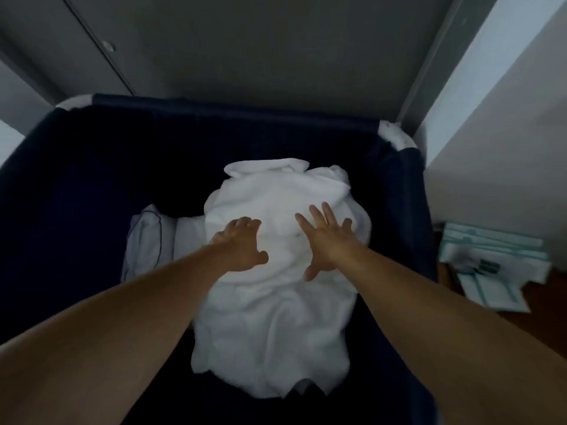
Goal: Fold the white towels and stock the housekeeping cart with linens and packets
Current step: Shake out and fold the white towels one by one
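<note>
Both bare forearms stretch forward and down into the navy fabric cart bin (76, 179). Palm-down, the left hand (242, 248) has its fingers close together and bent at the tips. The right hand (323, 240) lies flat with its fingers spread and straight. Under both palms sits a rumpled, mounded heap of soft white towels (270, 317), mid-bin, beside a white dark-piped pillow (144, 240).

Navy bin (76, 167) holds white towels (276, 317) and pillow (147, 240).
</note>
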A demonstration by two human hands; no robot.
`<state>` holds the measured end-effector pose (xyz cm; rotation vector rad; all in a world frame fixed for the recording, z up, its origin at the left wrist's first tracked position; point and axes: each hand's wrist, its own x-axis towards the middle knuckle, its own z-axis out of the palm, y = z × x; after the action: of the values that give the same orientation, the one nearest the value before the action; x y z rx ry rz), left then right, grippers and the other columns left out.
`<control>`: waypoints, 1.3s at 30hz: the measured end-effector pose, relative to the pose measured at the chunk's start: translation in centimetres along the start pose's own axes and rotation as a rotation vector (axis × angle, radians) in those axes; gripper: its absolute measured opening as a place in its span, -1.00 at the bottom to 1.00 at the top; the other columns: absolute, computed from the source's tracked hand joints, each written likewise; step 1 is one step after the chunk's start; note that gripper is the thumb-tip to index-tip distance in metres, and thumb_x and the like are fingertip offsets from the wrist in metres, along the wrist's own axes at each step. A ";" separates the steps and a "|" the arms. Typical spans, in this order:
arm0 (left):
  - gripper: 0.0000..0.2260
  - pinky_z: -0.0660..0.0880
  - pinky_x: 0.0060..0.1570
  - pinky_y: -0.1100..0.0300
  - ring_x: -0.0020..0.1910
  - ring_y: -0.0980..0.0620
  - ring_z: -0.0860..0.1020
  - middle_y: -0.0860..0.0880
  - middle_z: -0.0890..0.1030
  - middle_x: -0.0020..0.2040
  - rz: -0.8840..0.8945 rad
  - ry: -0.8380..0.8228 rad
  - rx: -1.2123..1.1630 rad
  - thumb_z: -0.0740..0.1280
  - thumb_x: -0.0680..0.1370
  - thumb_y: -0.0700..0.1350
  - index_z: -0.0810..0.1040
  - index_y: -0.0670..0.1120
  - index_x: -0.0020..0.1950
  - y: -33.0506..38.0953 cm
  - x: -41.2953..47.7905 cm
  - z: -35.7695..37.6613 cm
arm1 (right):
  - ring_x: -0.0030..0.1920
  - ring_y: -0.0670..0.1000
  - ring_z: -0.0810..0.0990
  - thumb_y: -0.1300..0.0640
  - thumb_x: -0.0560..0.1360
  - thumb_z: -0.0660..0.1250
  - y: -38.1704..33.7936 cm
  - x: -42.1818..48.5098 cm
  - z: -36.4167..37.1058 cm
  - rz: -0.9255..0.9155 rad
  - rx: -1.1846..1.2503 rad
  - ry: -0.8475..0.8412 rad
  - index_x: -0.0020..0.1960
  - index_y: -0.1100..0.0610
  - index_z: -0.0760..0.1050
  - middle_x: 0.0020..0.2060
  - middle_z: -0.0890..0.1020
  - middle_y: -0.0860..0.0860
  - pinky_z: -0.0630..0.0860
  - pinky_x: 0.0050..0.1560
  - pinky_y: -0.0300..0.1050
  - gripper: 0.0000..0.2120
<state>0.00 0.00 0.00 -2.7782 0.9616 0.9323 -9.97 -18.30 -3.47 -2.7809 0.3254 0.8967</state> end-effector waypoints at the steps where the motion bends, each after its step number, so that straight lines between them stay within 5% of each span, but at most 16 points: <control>1: -0.15 0.22 0.47 -0.10 0.58 -0.09 0.04 -0.06 0.04 0.62 -0.002 0.017 0.011 0.36 0.51 0.22 -0.01 -0.03 0.62 -0.3 1.3 0.4 | 0.50 0.21 -0.52 -0.30 0.22 0.57 0.2 1.3 0.4 -0.013 -0.062 0.005 0.55 -0.08 -0.47 0.52 -0.47 0.08 -0.15 0.44 0.49 0.39; 8: 0.20 0.06 0.50 -0.17 0.59 -0.12 -0.27 -0.01 -0.36 0.60 -0.018 0.035 0.059 0.45 0.34 0.37 -0.41 0.07 0.56 -2.7 8.1 4.9 | 0.48 0.23 -0.54 -0.30 0.19 0.58 1.5 9.4 2.6 -0.012 -0.175 0.258 0.44 -0.10 -0.64 0.45 -0.56 0.12 -0.21 0.31 0.64 0.47; 11: 0.23 0.06 0.51 -0.15 0.59 -0.12 -0.27 -0.02 -0.38 0.59 -0.002 0.075 0.009 0.48 0.32 0.35 -0.45 0.08 0.54 -3.6 8.6 6.2 | 0.56 0.27 -0.04 -0.22 0.30 0.53 1.1 11.0 2.6 0.063 -0.002 0.159 0.45 -0.09 -0.62 0.53 -0.09 0.22 0.10 0.36 0.53 0.35; 13: 0.26 0.06 0.51 -0.14 0.59 -0.10 -0.26 -0.02 -0.39 0.58 -0.016 0.073 -0.034 0.50 0.30 0.35 -0.48 0.10 0.52 -4.1 8.5 6.1 | 0.37 0.24 0.36 -0.10 0.43 0.43 0.1 11.1 2.6 0.109 0.064 0.136 0.56 0.06 -0.43 0.40 0.31 0.22 0.29 0.33 0.30 0.14; 15: 0.30 0.05 0.51 -0.17 0.59 -0.10 -0.26 -0.01 -0.40 0.58 -0.015 0.037 -0.072 0.51 0.26 0.36 -0.52 0.14 0.49 -4.6 8.2 5.9 | 0.29 0.21 0.48 -0.02 0.50 0.34 -1.0 10.7 2.8 0.111 0.112 0.127 0.58 0.14 0.00 0.33 0.46 0.17 0.31 0.33 0.19 -0.20; 17: 0.34 0.04 0.49 -0.25 0.59 -0.12 -0.29 0.00 -0.42 0.57 0.017 0.003 -0.070 0.52 0.21 0.39 -0.57 0.20 0.45 -4.7 7.6 5.5 | 0.19 0.18 0.56 -0.02 0.50 0.32 -1.8 9.7 2.6 0.107 0.195 0.112 0.33 0.10 0.41 0.22 0.57 0.11 0.45 0.24 0.08 -0.56; 19: 0.36 0.03 0.47 -0.32 0.58 -0.13 -0.32 0.04 -0.44 0.56 0.037 -0.029 -0.081 0.53 0.15 0.40 -0.62 0.28 0.38 -4.7 7.0 4.8 | 0.03 0.12 0.60 -0.02 0.47 0.36 -1.9 8.3 1.4 0.106 0.433 0.065 0.10 0.07 0.55 0.04 0.63 0.05 0.55 0.06 0.00 -0.74; 21: 0.37 0.02 0.46 -0.34 0.58 -0.13 -0.32 0.08 -0.43 0.56 0.060 -0.038 -0.140 0.54 0.09 0.41 -0.65 0.36 0.30 -4.4 6.4 3.8 | 0.01 0.11 0.61 0.08 0.47 0.41 -1.7 6.6 0.0 0.126 0.771 0.035 0.09 0.08 0.58 -0.02 0.64 0.05 0.58 0.06 0.00 -0.79; 24: 0.30 0.04 0.50 -0.31 0.60 -0.07 -0.24 0.11 -0.28 0.60 0.163 0.004 -0.243 0.49 0.02 0.44 -0.51 0.48 0.34 -3.4 5.2 1.3 | 0.05 0.04 0.62 0.32 0.51 0.37 -1.2 3.2 -2.0 0.141 1.148 0.049 0.31 0.21 0.51 0.07 0.64 0.08 0.58 0.18 0.02 -0.63; 29: 0.05 0.48 0.26 -0.03 0.32 0.02 0.45 0.13 0.44 0.35 0.315 0.023 -0.471 0.59 0.10 0.24 0.16 0.23 0.50 -0.7 3.0 -4.3 | 0.03 0.05 0.62 0.46 0.48 0.38 0.4 -3.6 -5.4 0.121 1.422 0.085 0.35 0.25 0.45 0.02 0.62 0.05 0.58 0.15 0.03 -0.53; 33: -0.29 0.49 0.09 0.07 0.17 0.06 0.53 0.19 0.54 0.20 0.425 0.090 -0.434 0.56 0.27 0.18 0.37 0.21 0.36 3.8 -0.1 -10.1 | 0.04 0.08 0.64 0.39 0.46 0.44 2.0 -10.0 -9.2 0.163 1.461 0.254 0.30 0.22 0.51 0.02 0.66 0.08 0.58 0.18 0.09 -0.58; 39: -0.33 0.51 0.19 -0.03 0.19 0.02 0.55 0.15 0.58 0.23 0.603 0.255 -0.341 0.46 0.28 0.18 0.42 0.19 0.39 12.7 -7.7 -18.3 | -0.06 0.08 0.70 0.30 0.33 0.52 5.3 -22.0 -15.1 0.201 1.530 0.583 0.01 0.08 0.66 -0.14 0.74 0.05 0.63 -0.13 -0.04 -0.72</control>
<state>-2.53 -10.47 20.97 -2.9804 1.9197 0.8668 -20.47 -23.99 20.93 -1.4498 0.8886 -0.2365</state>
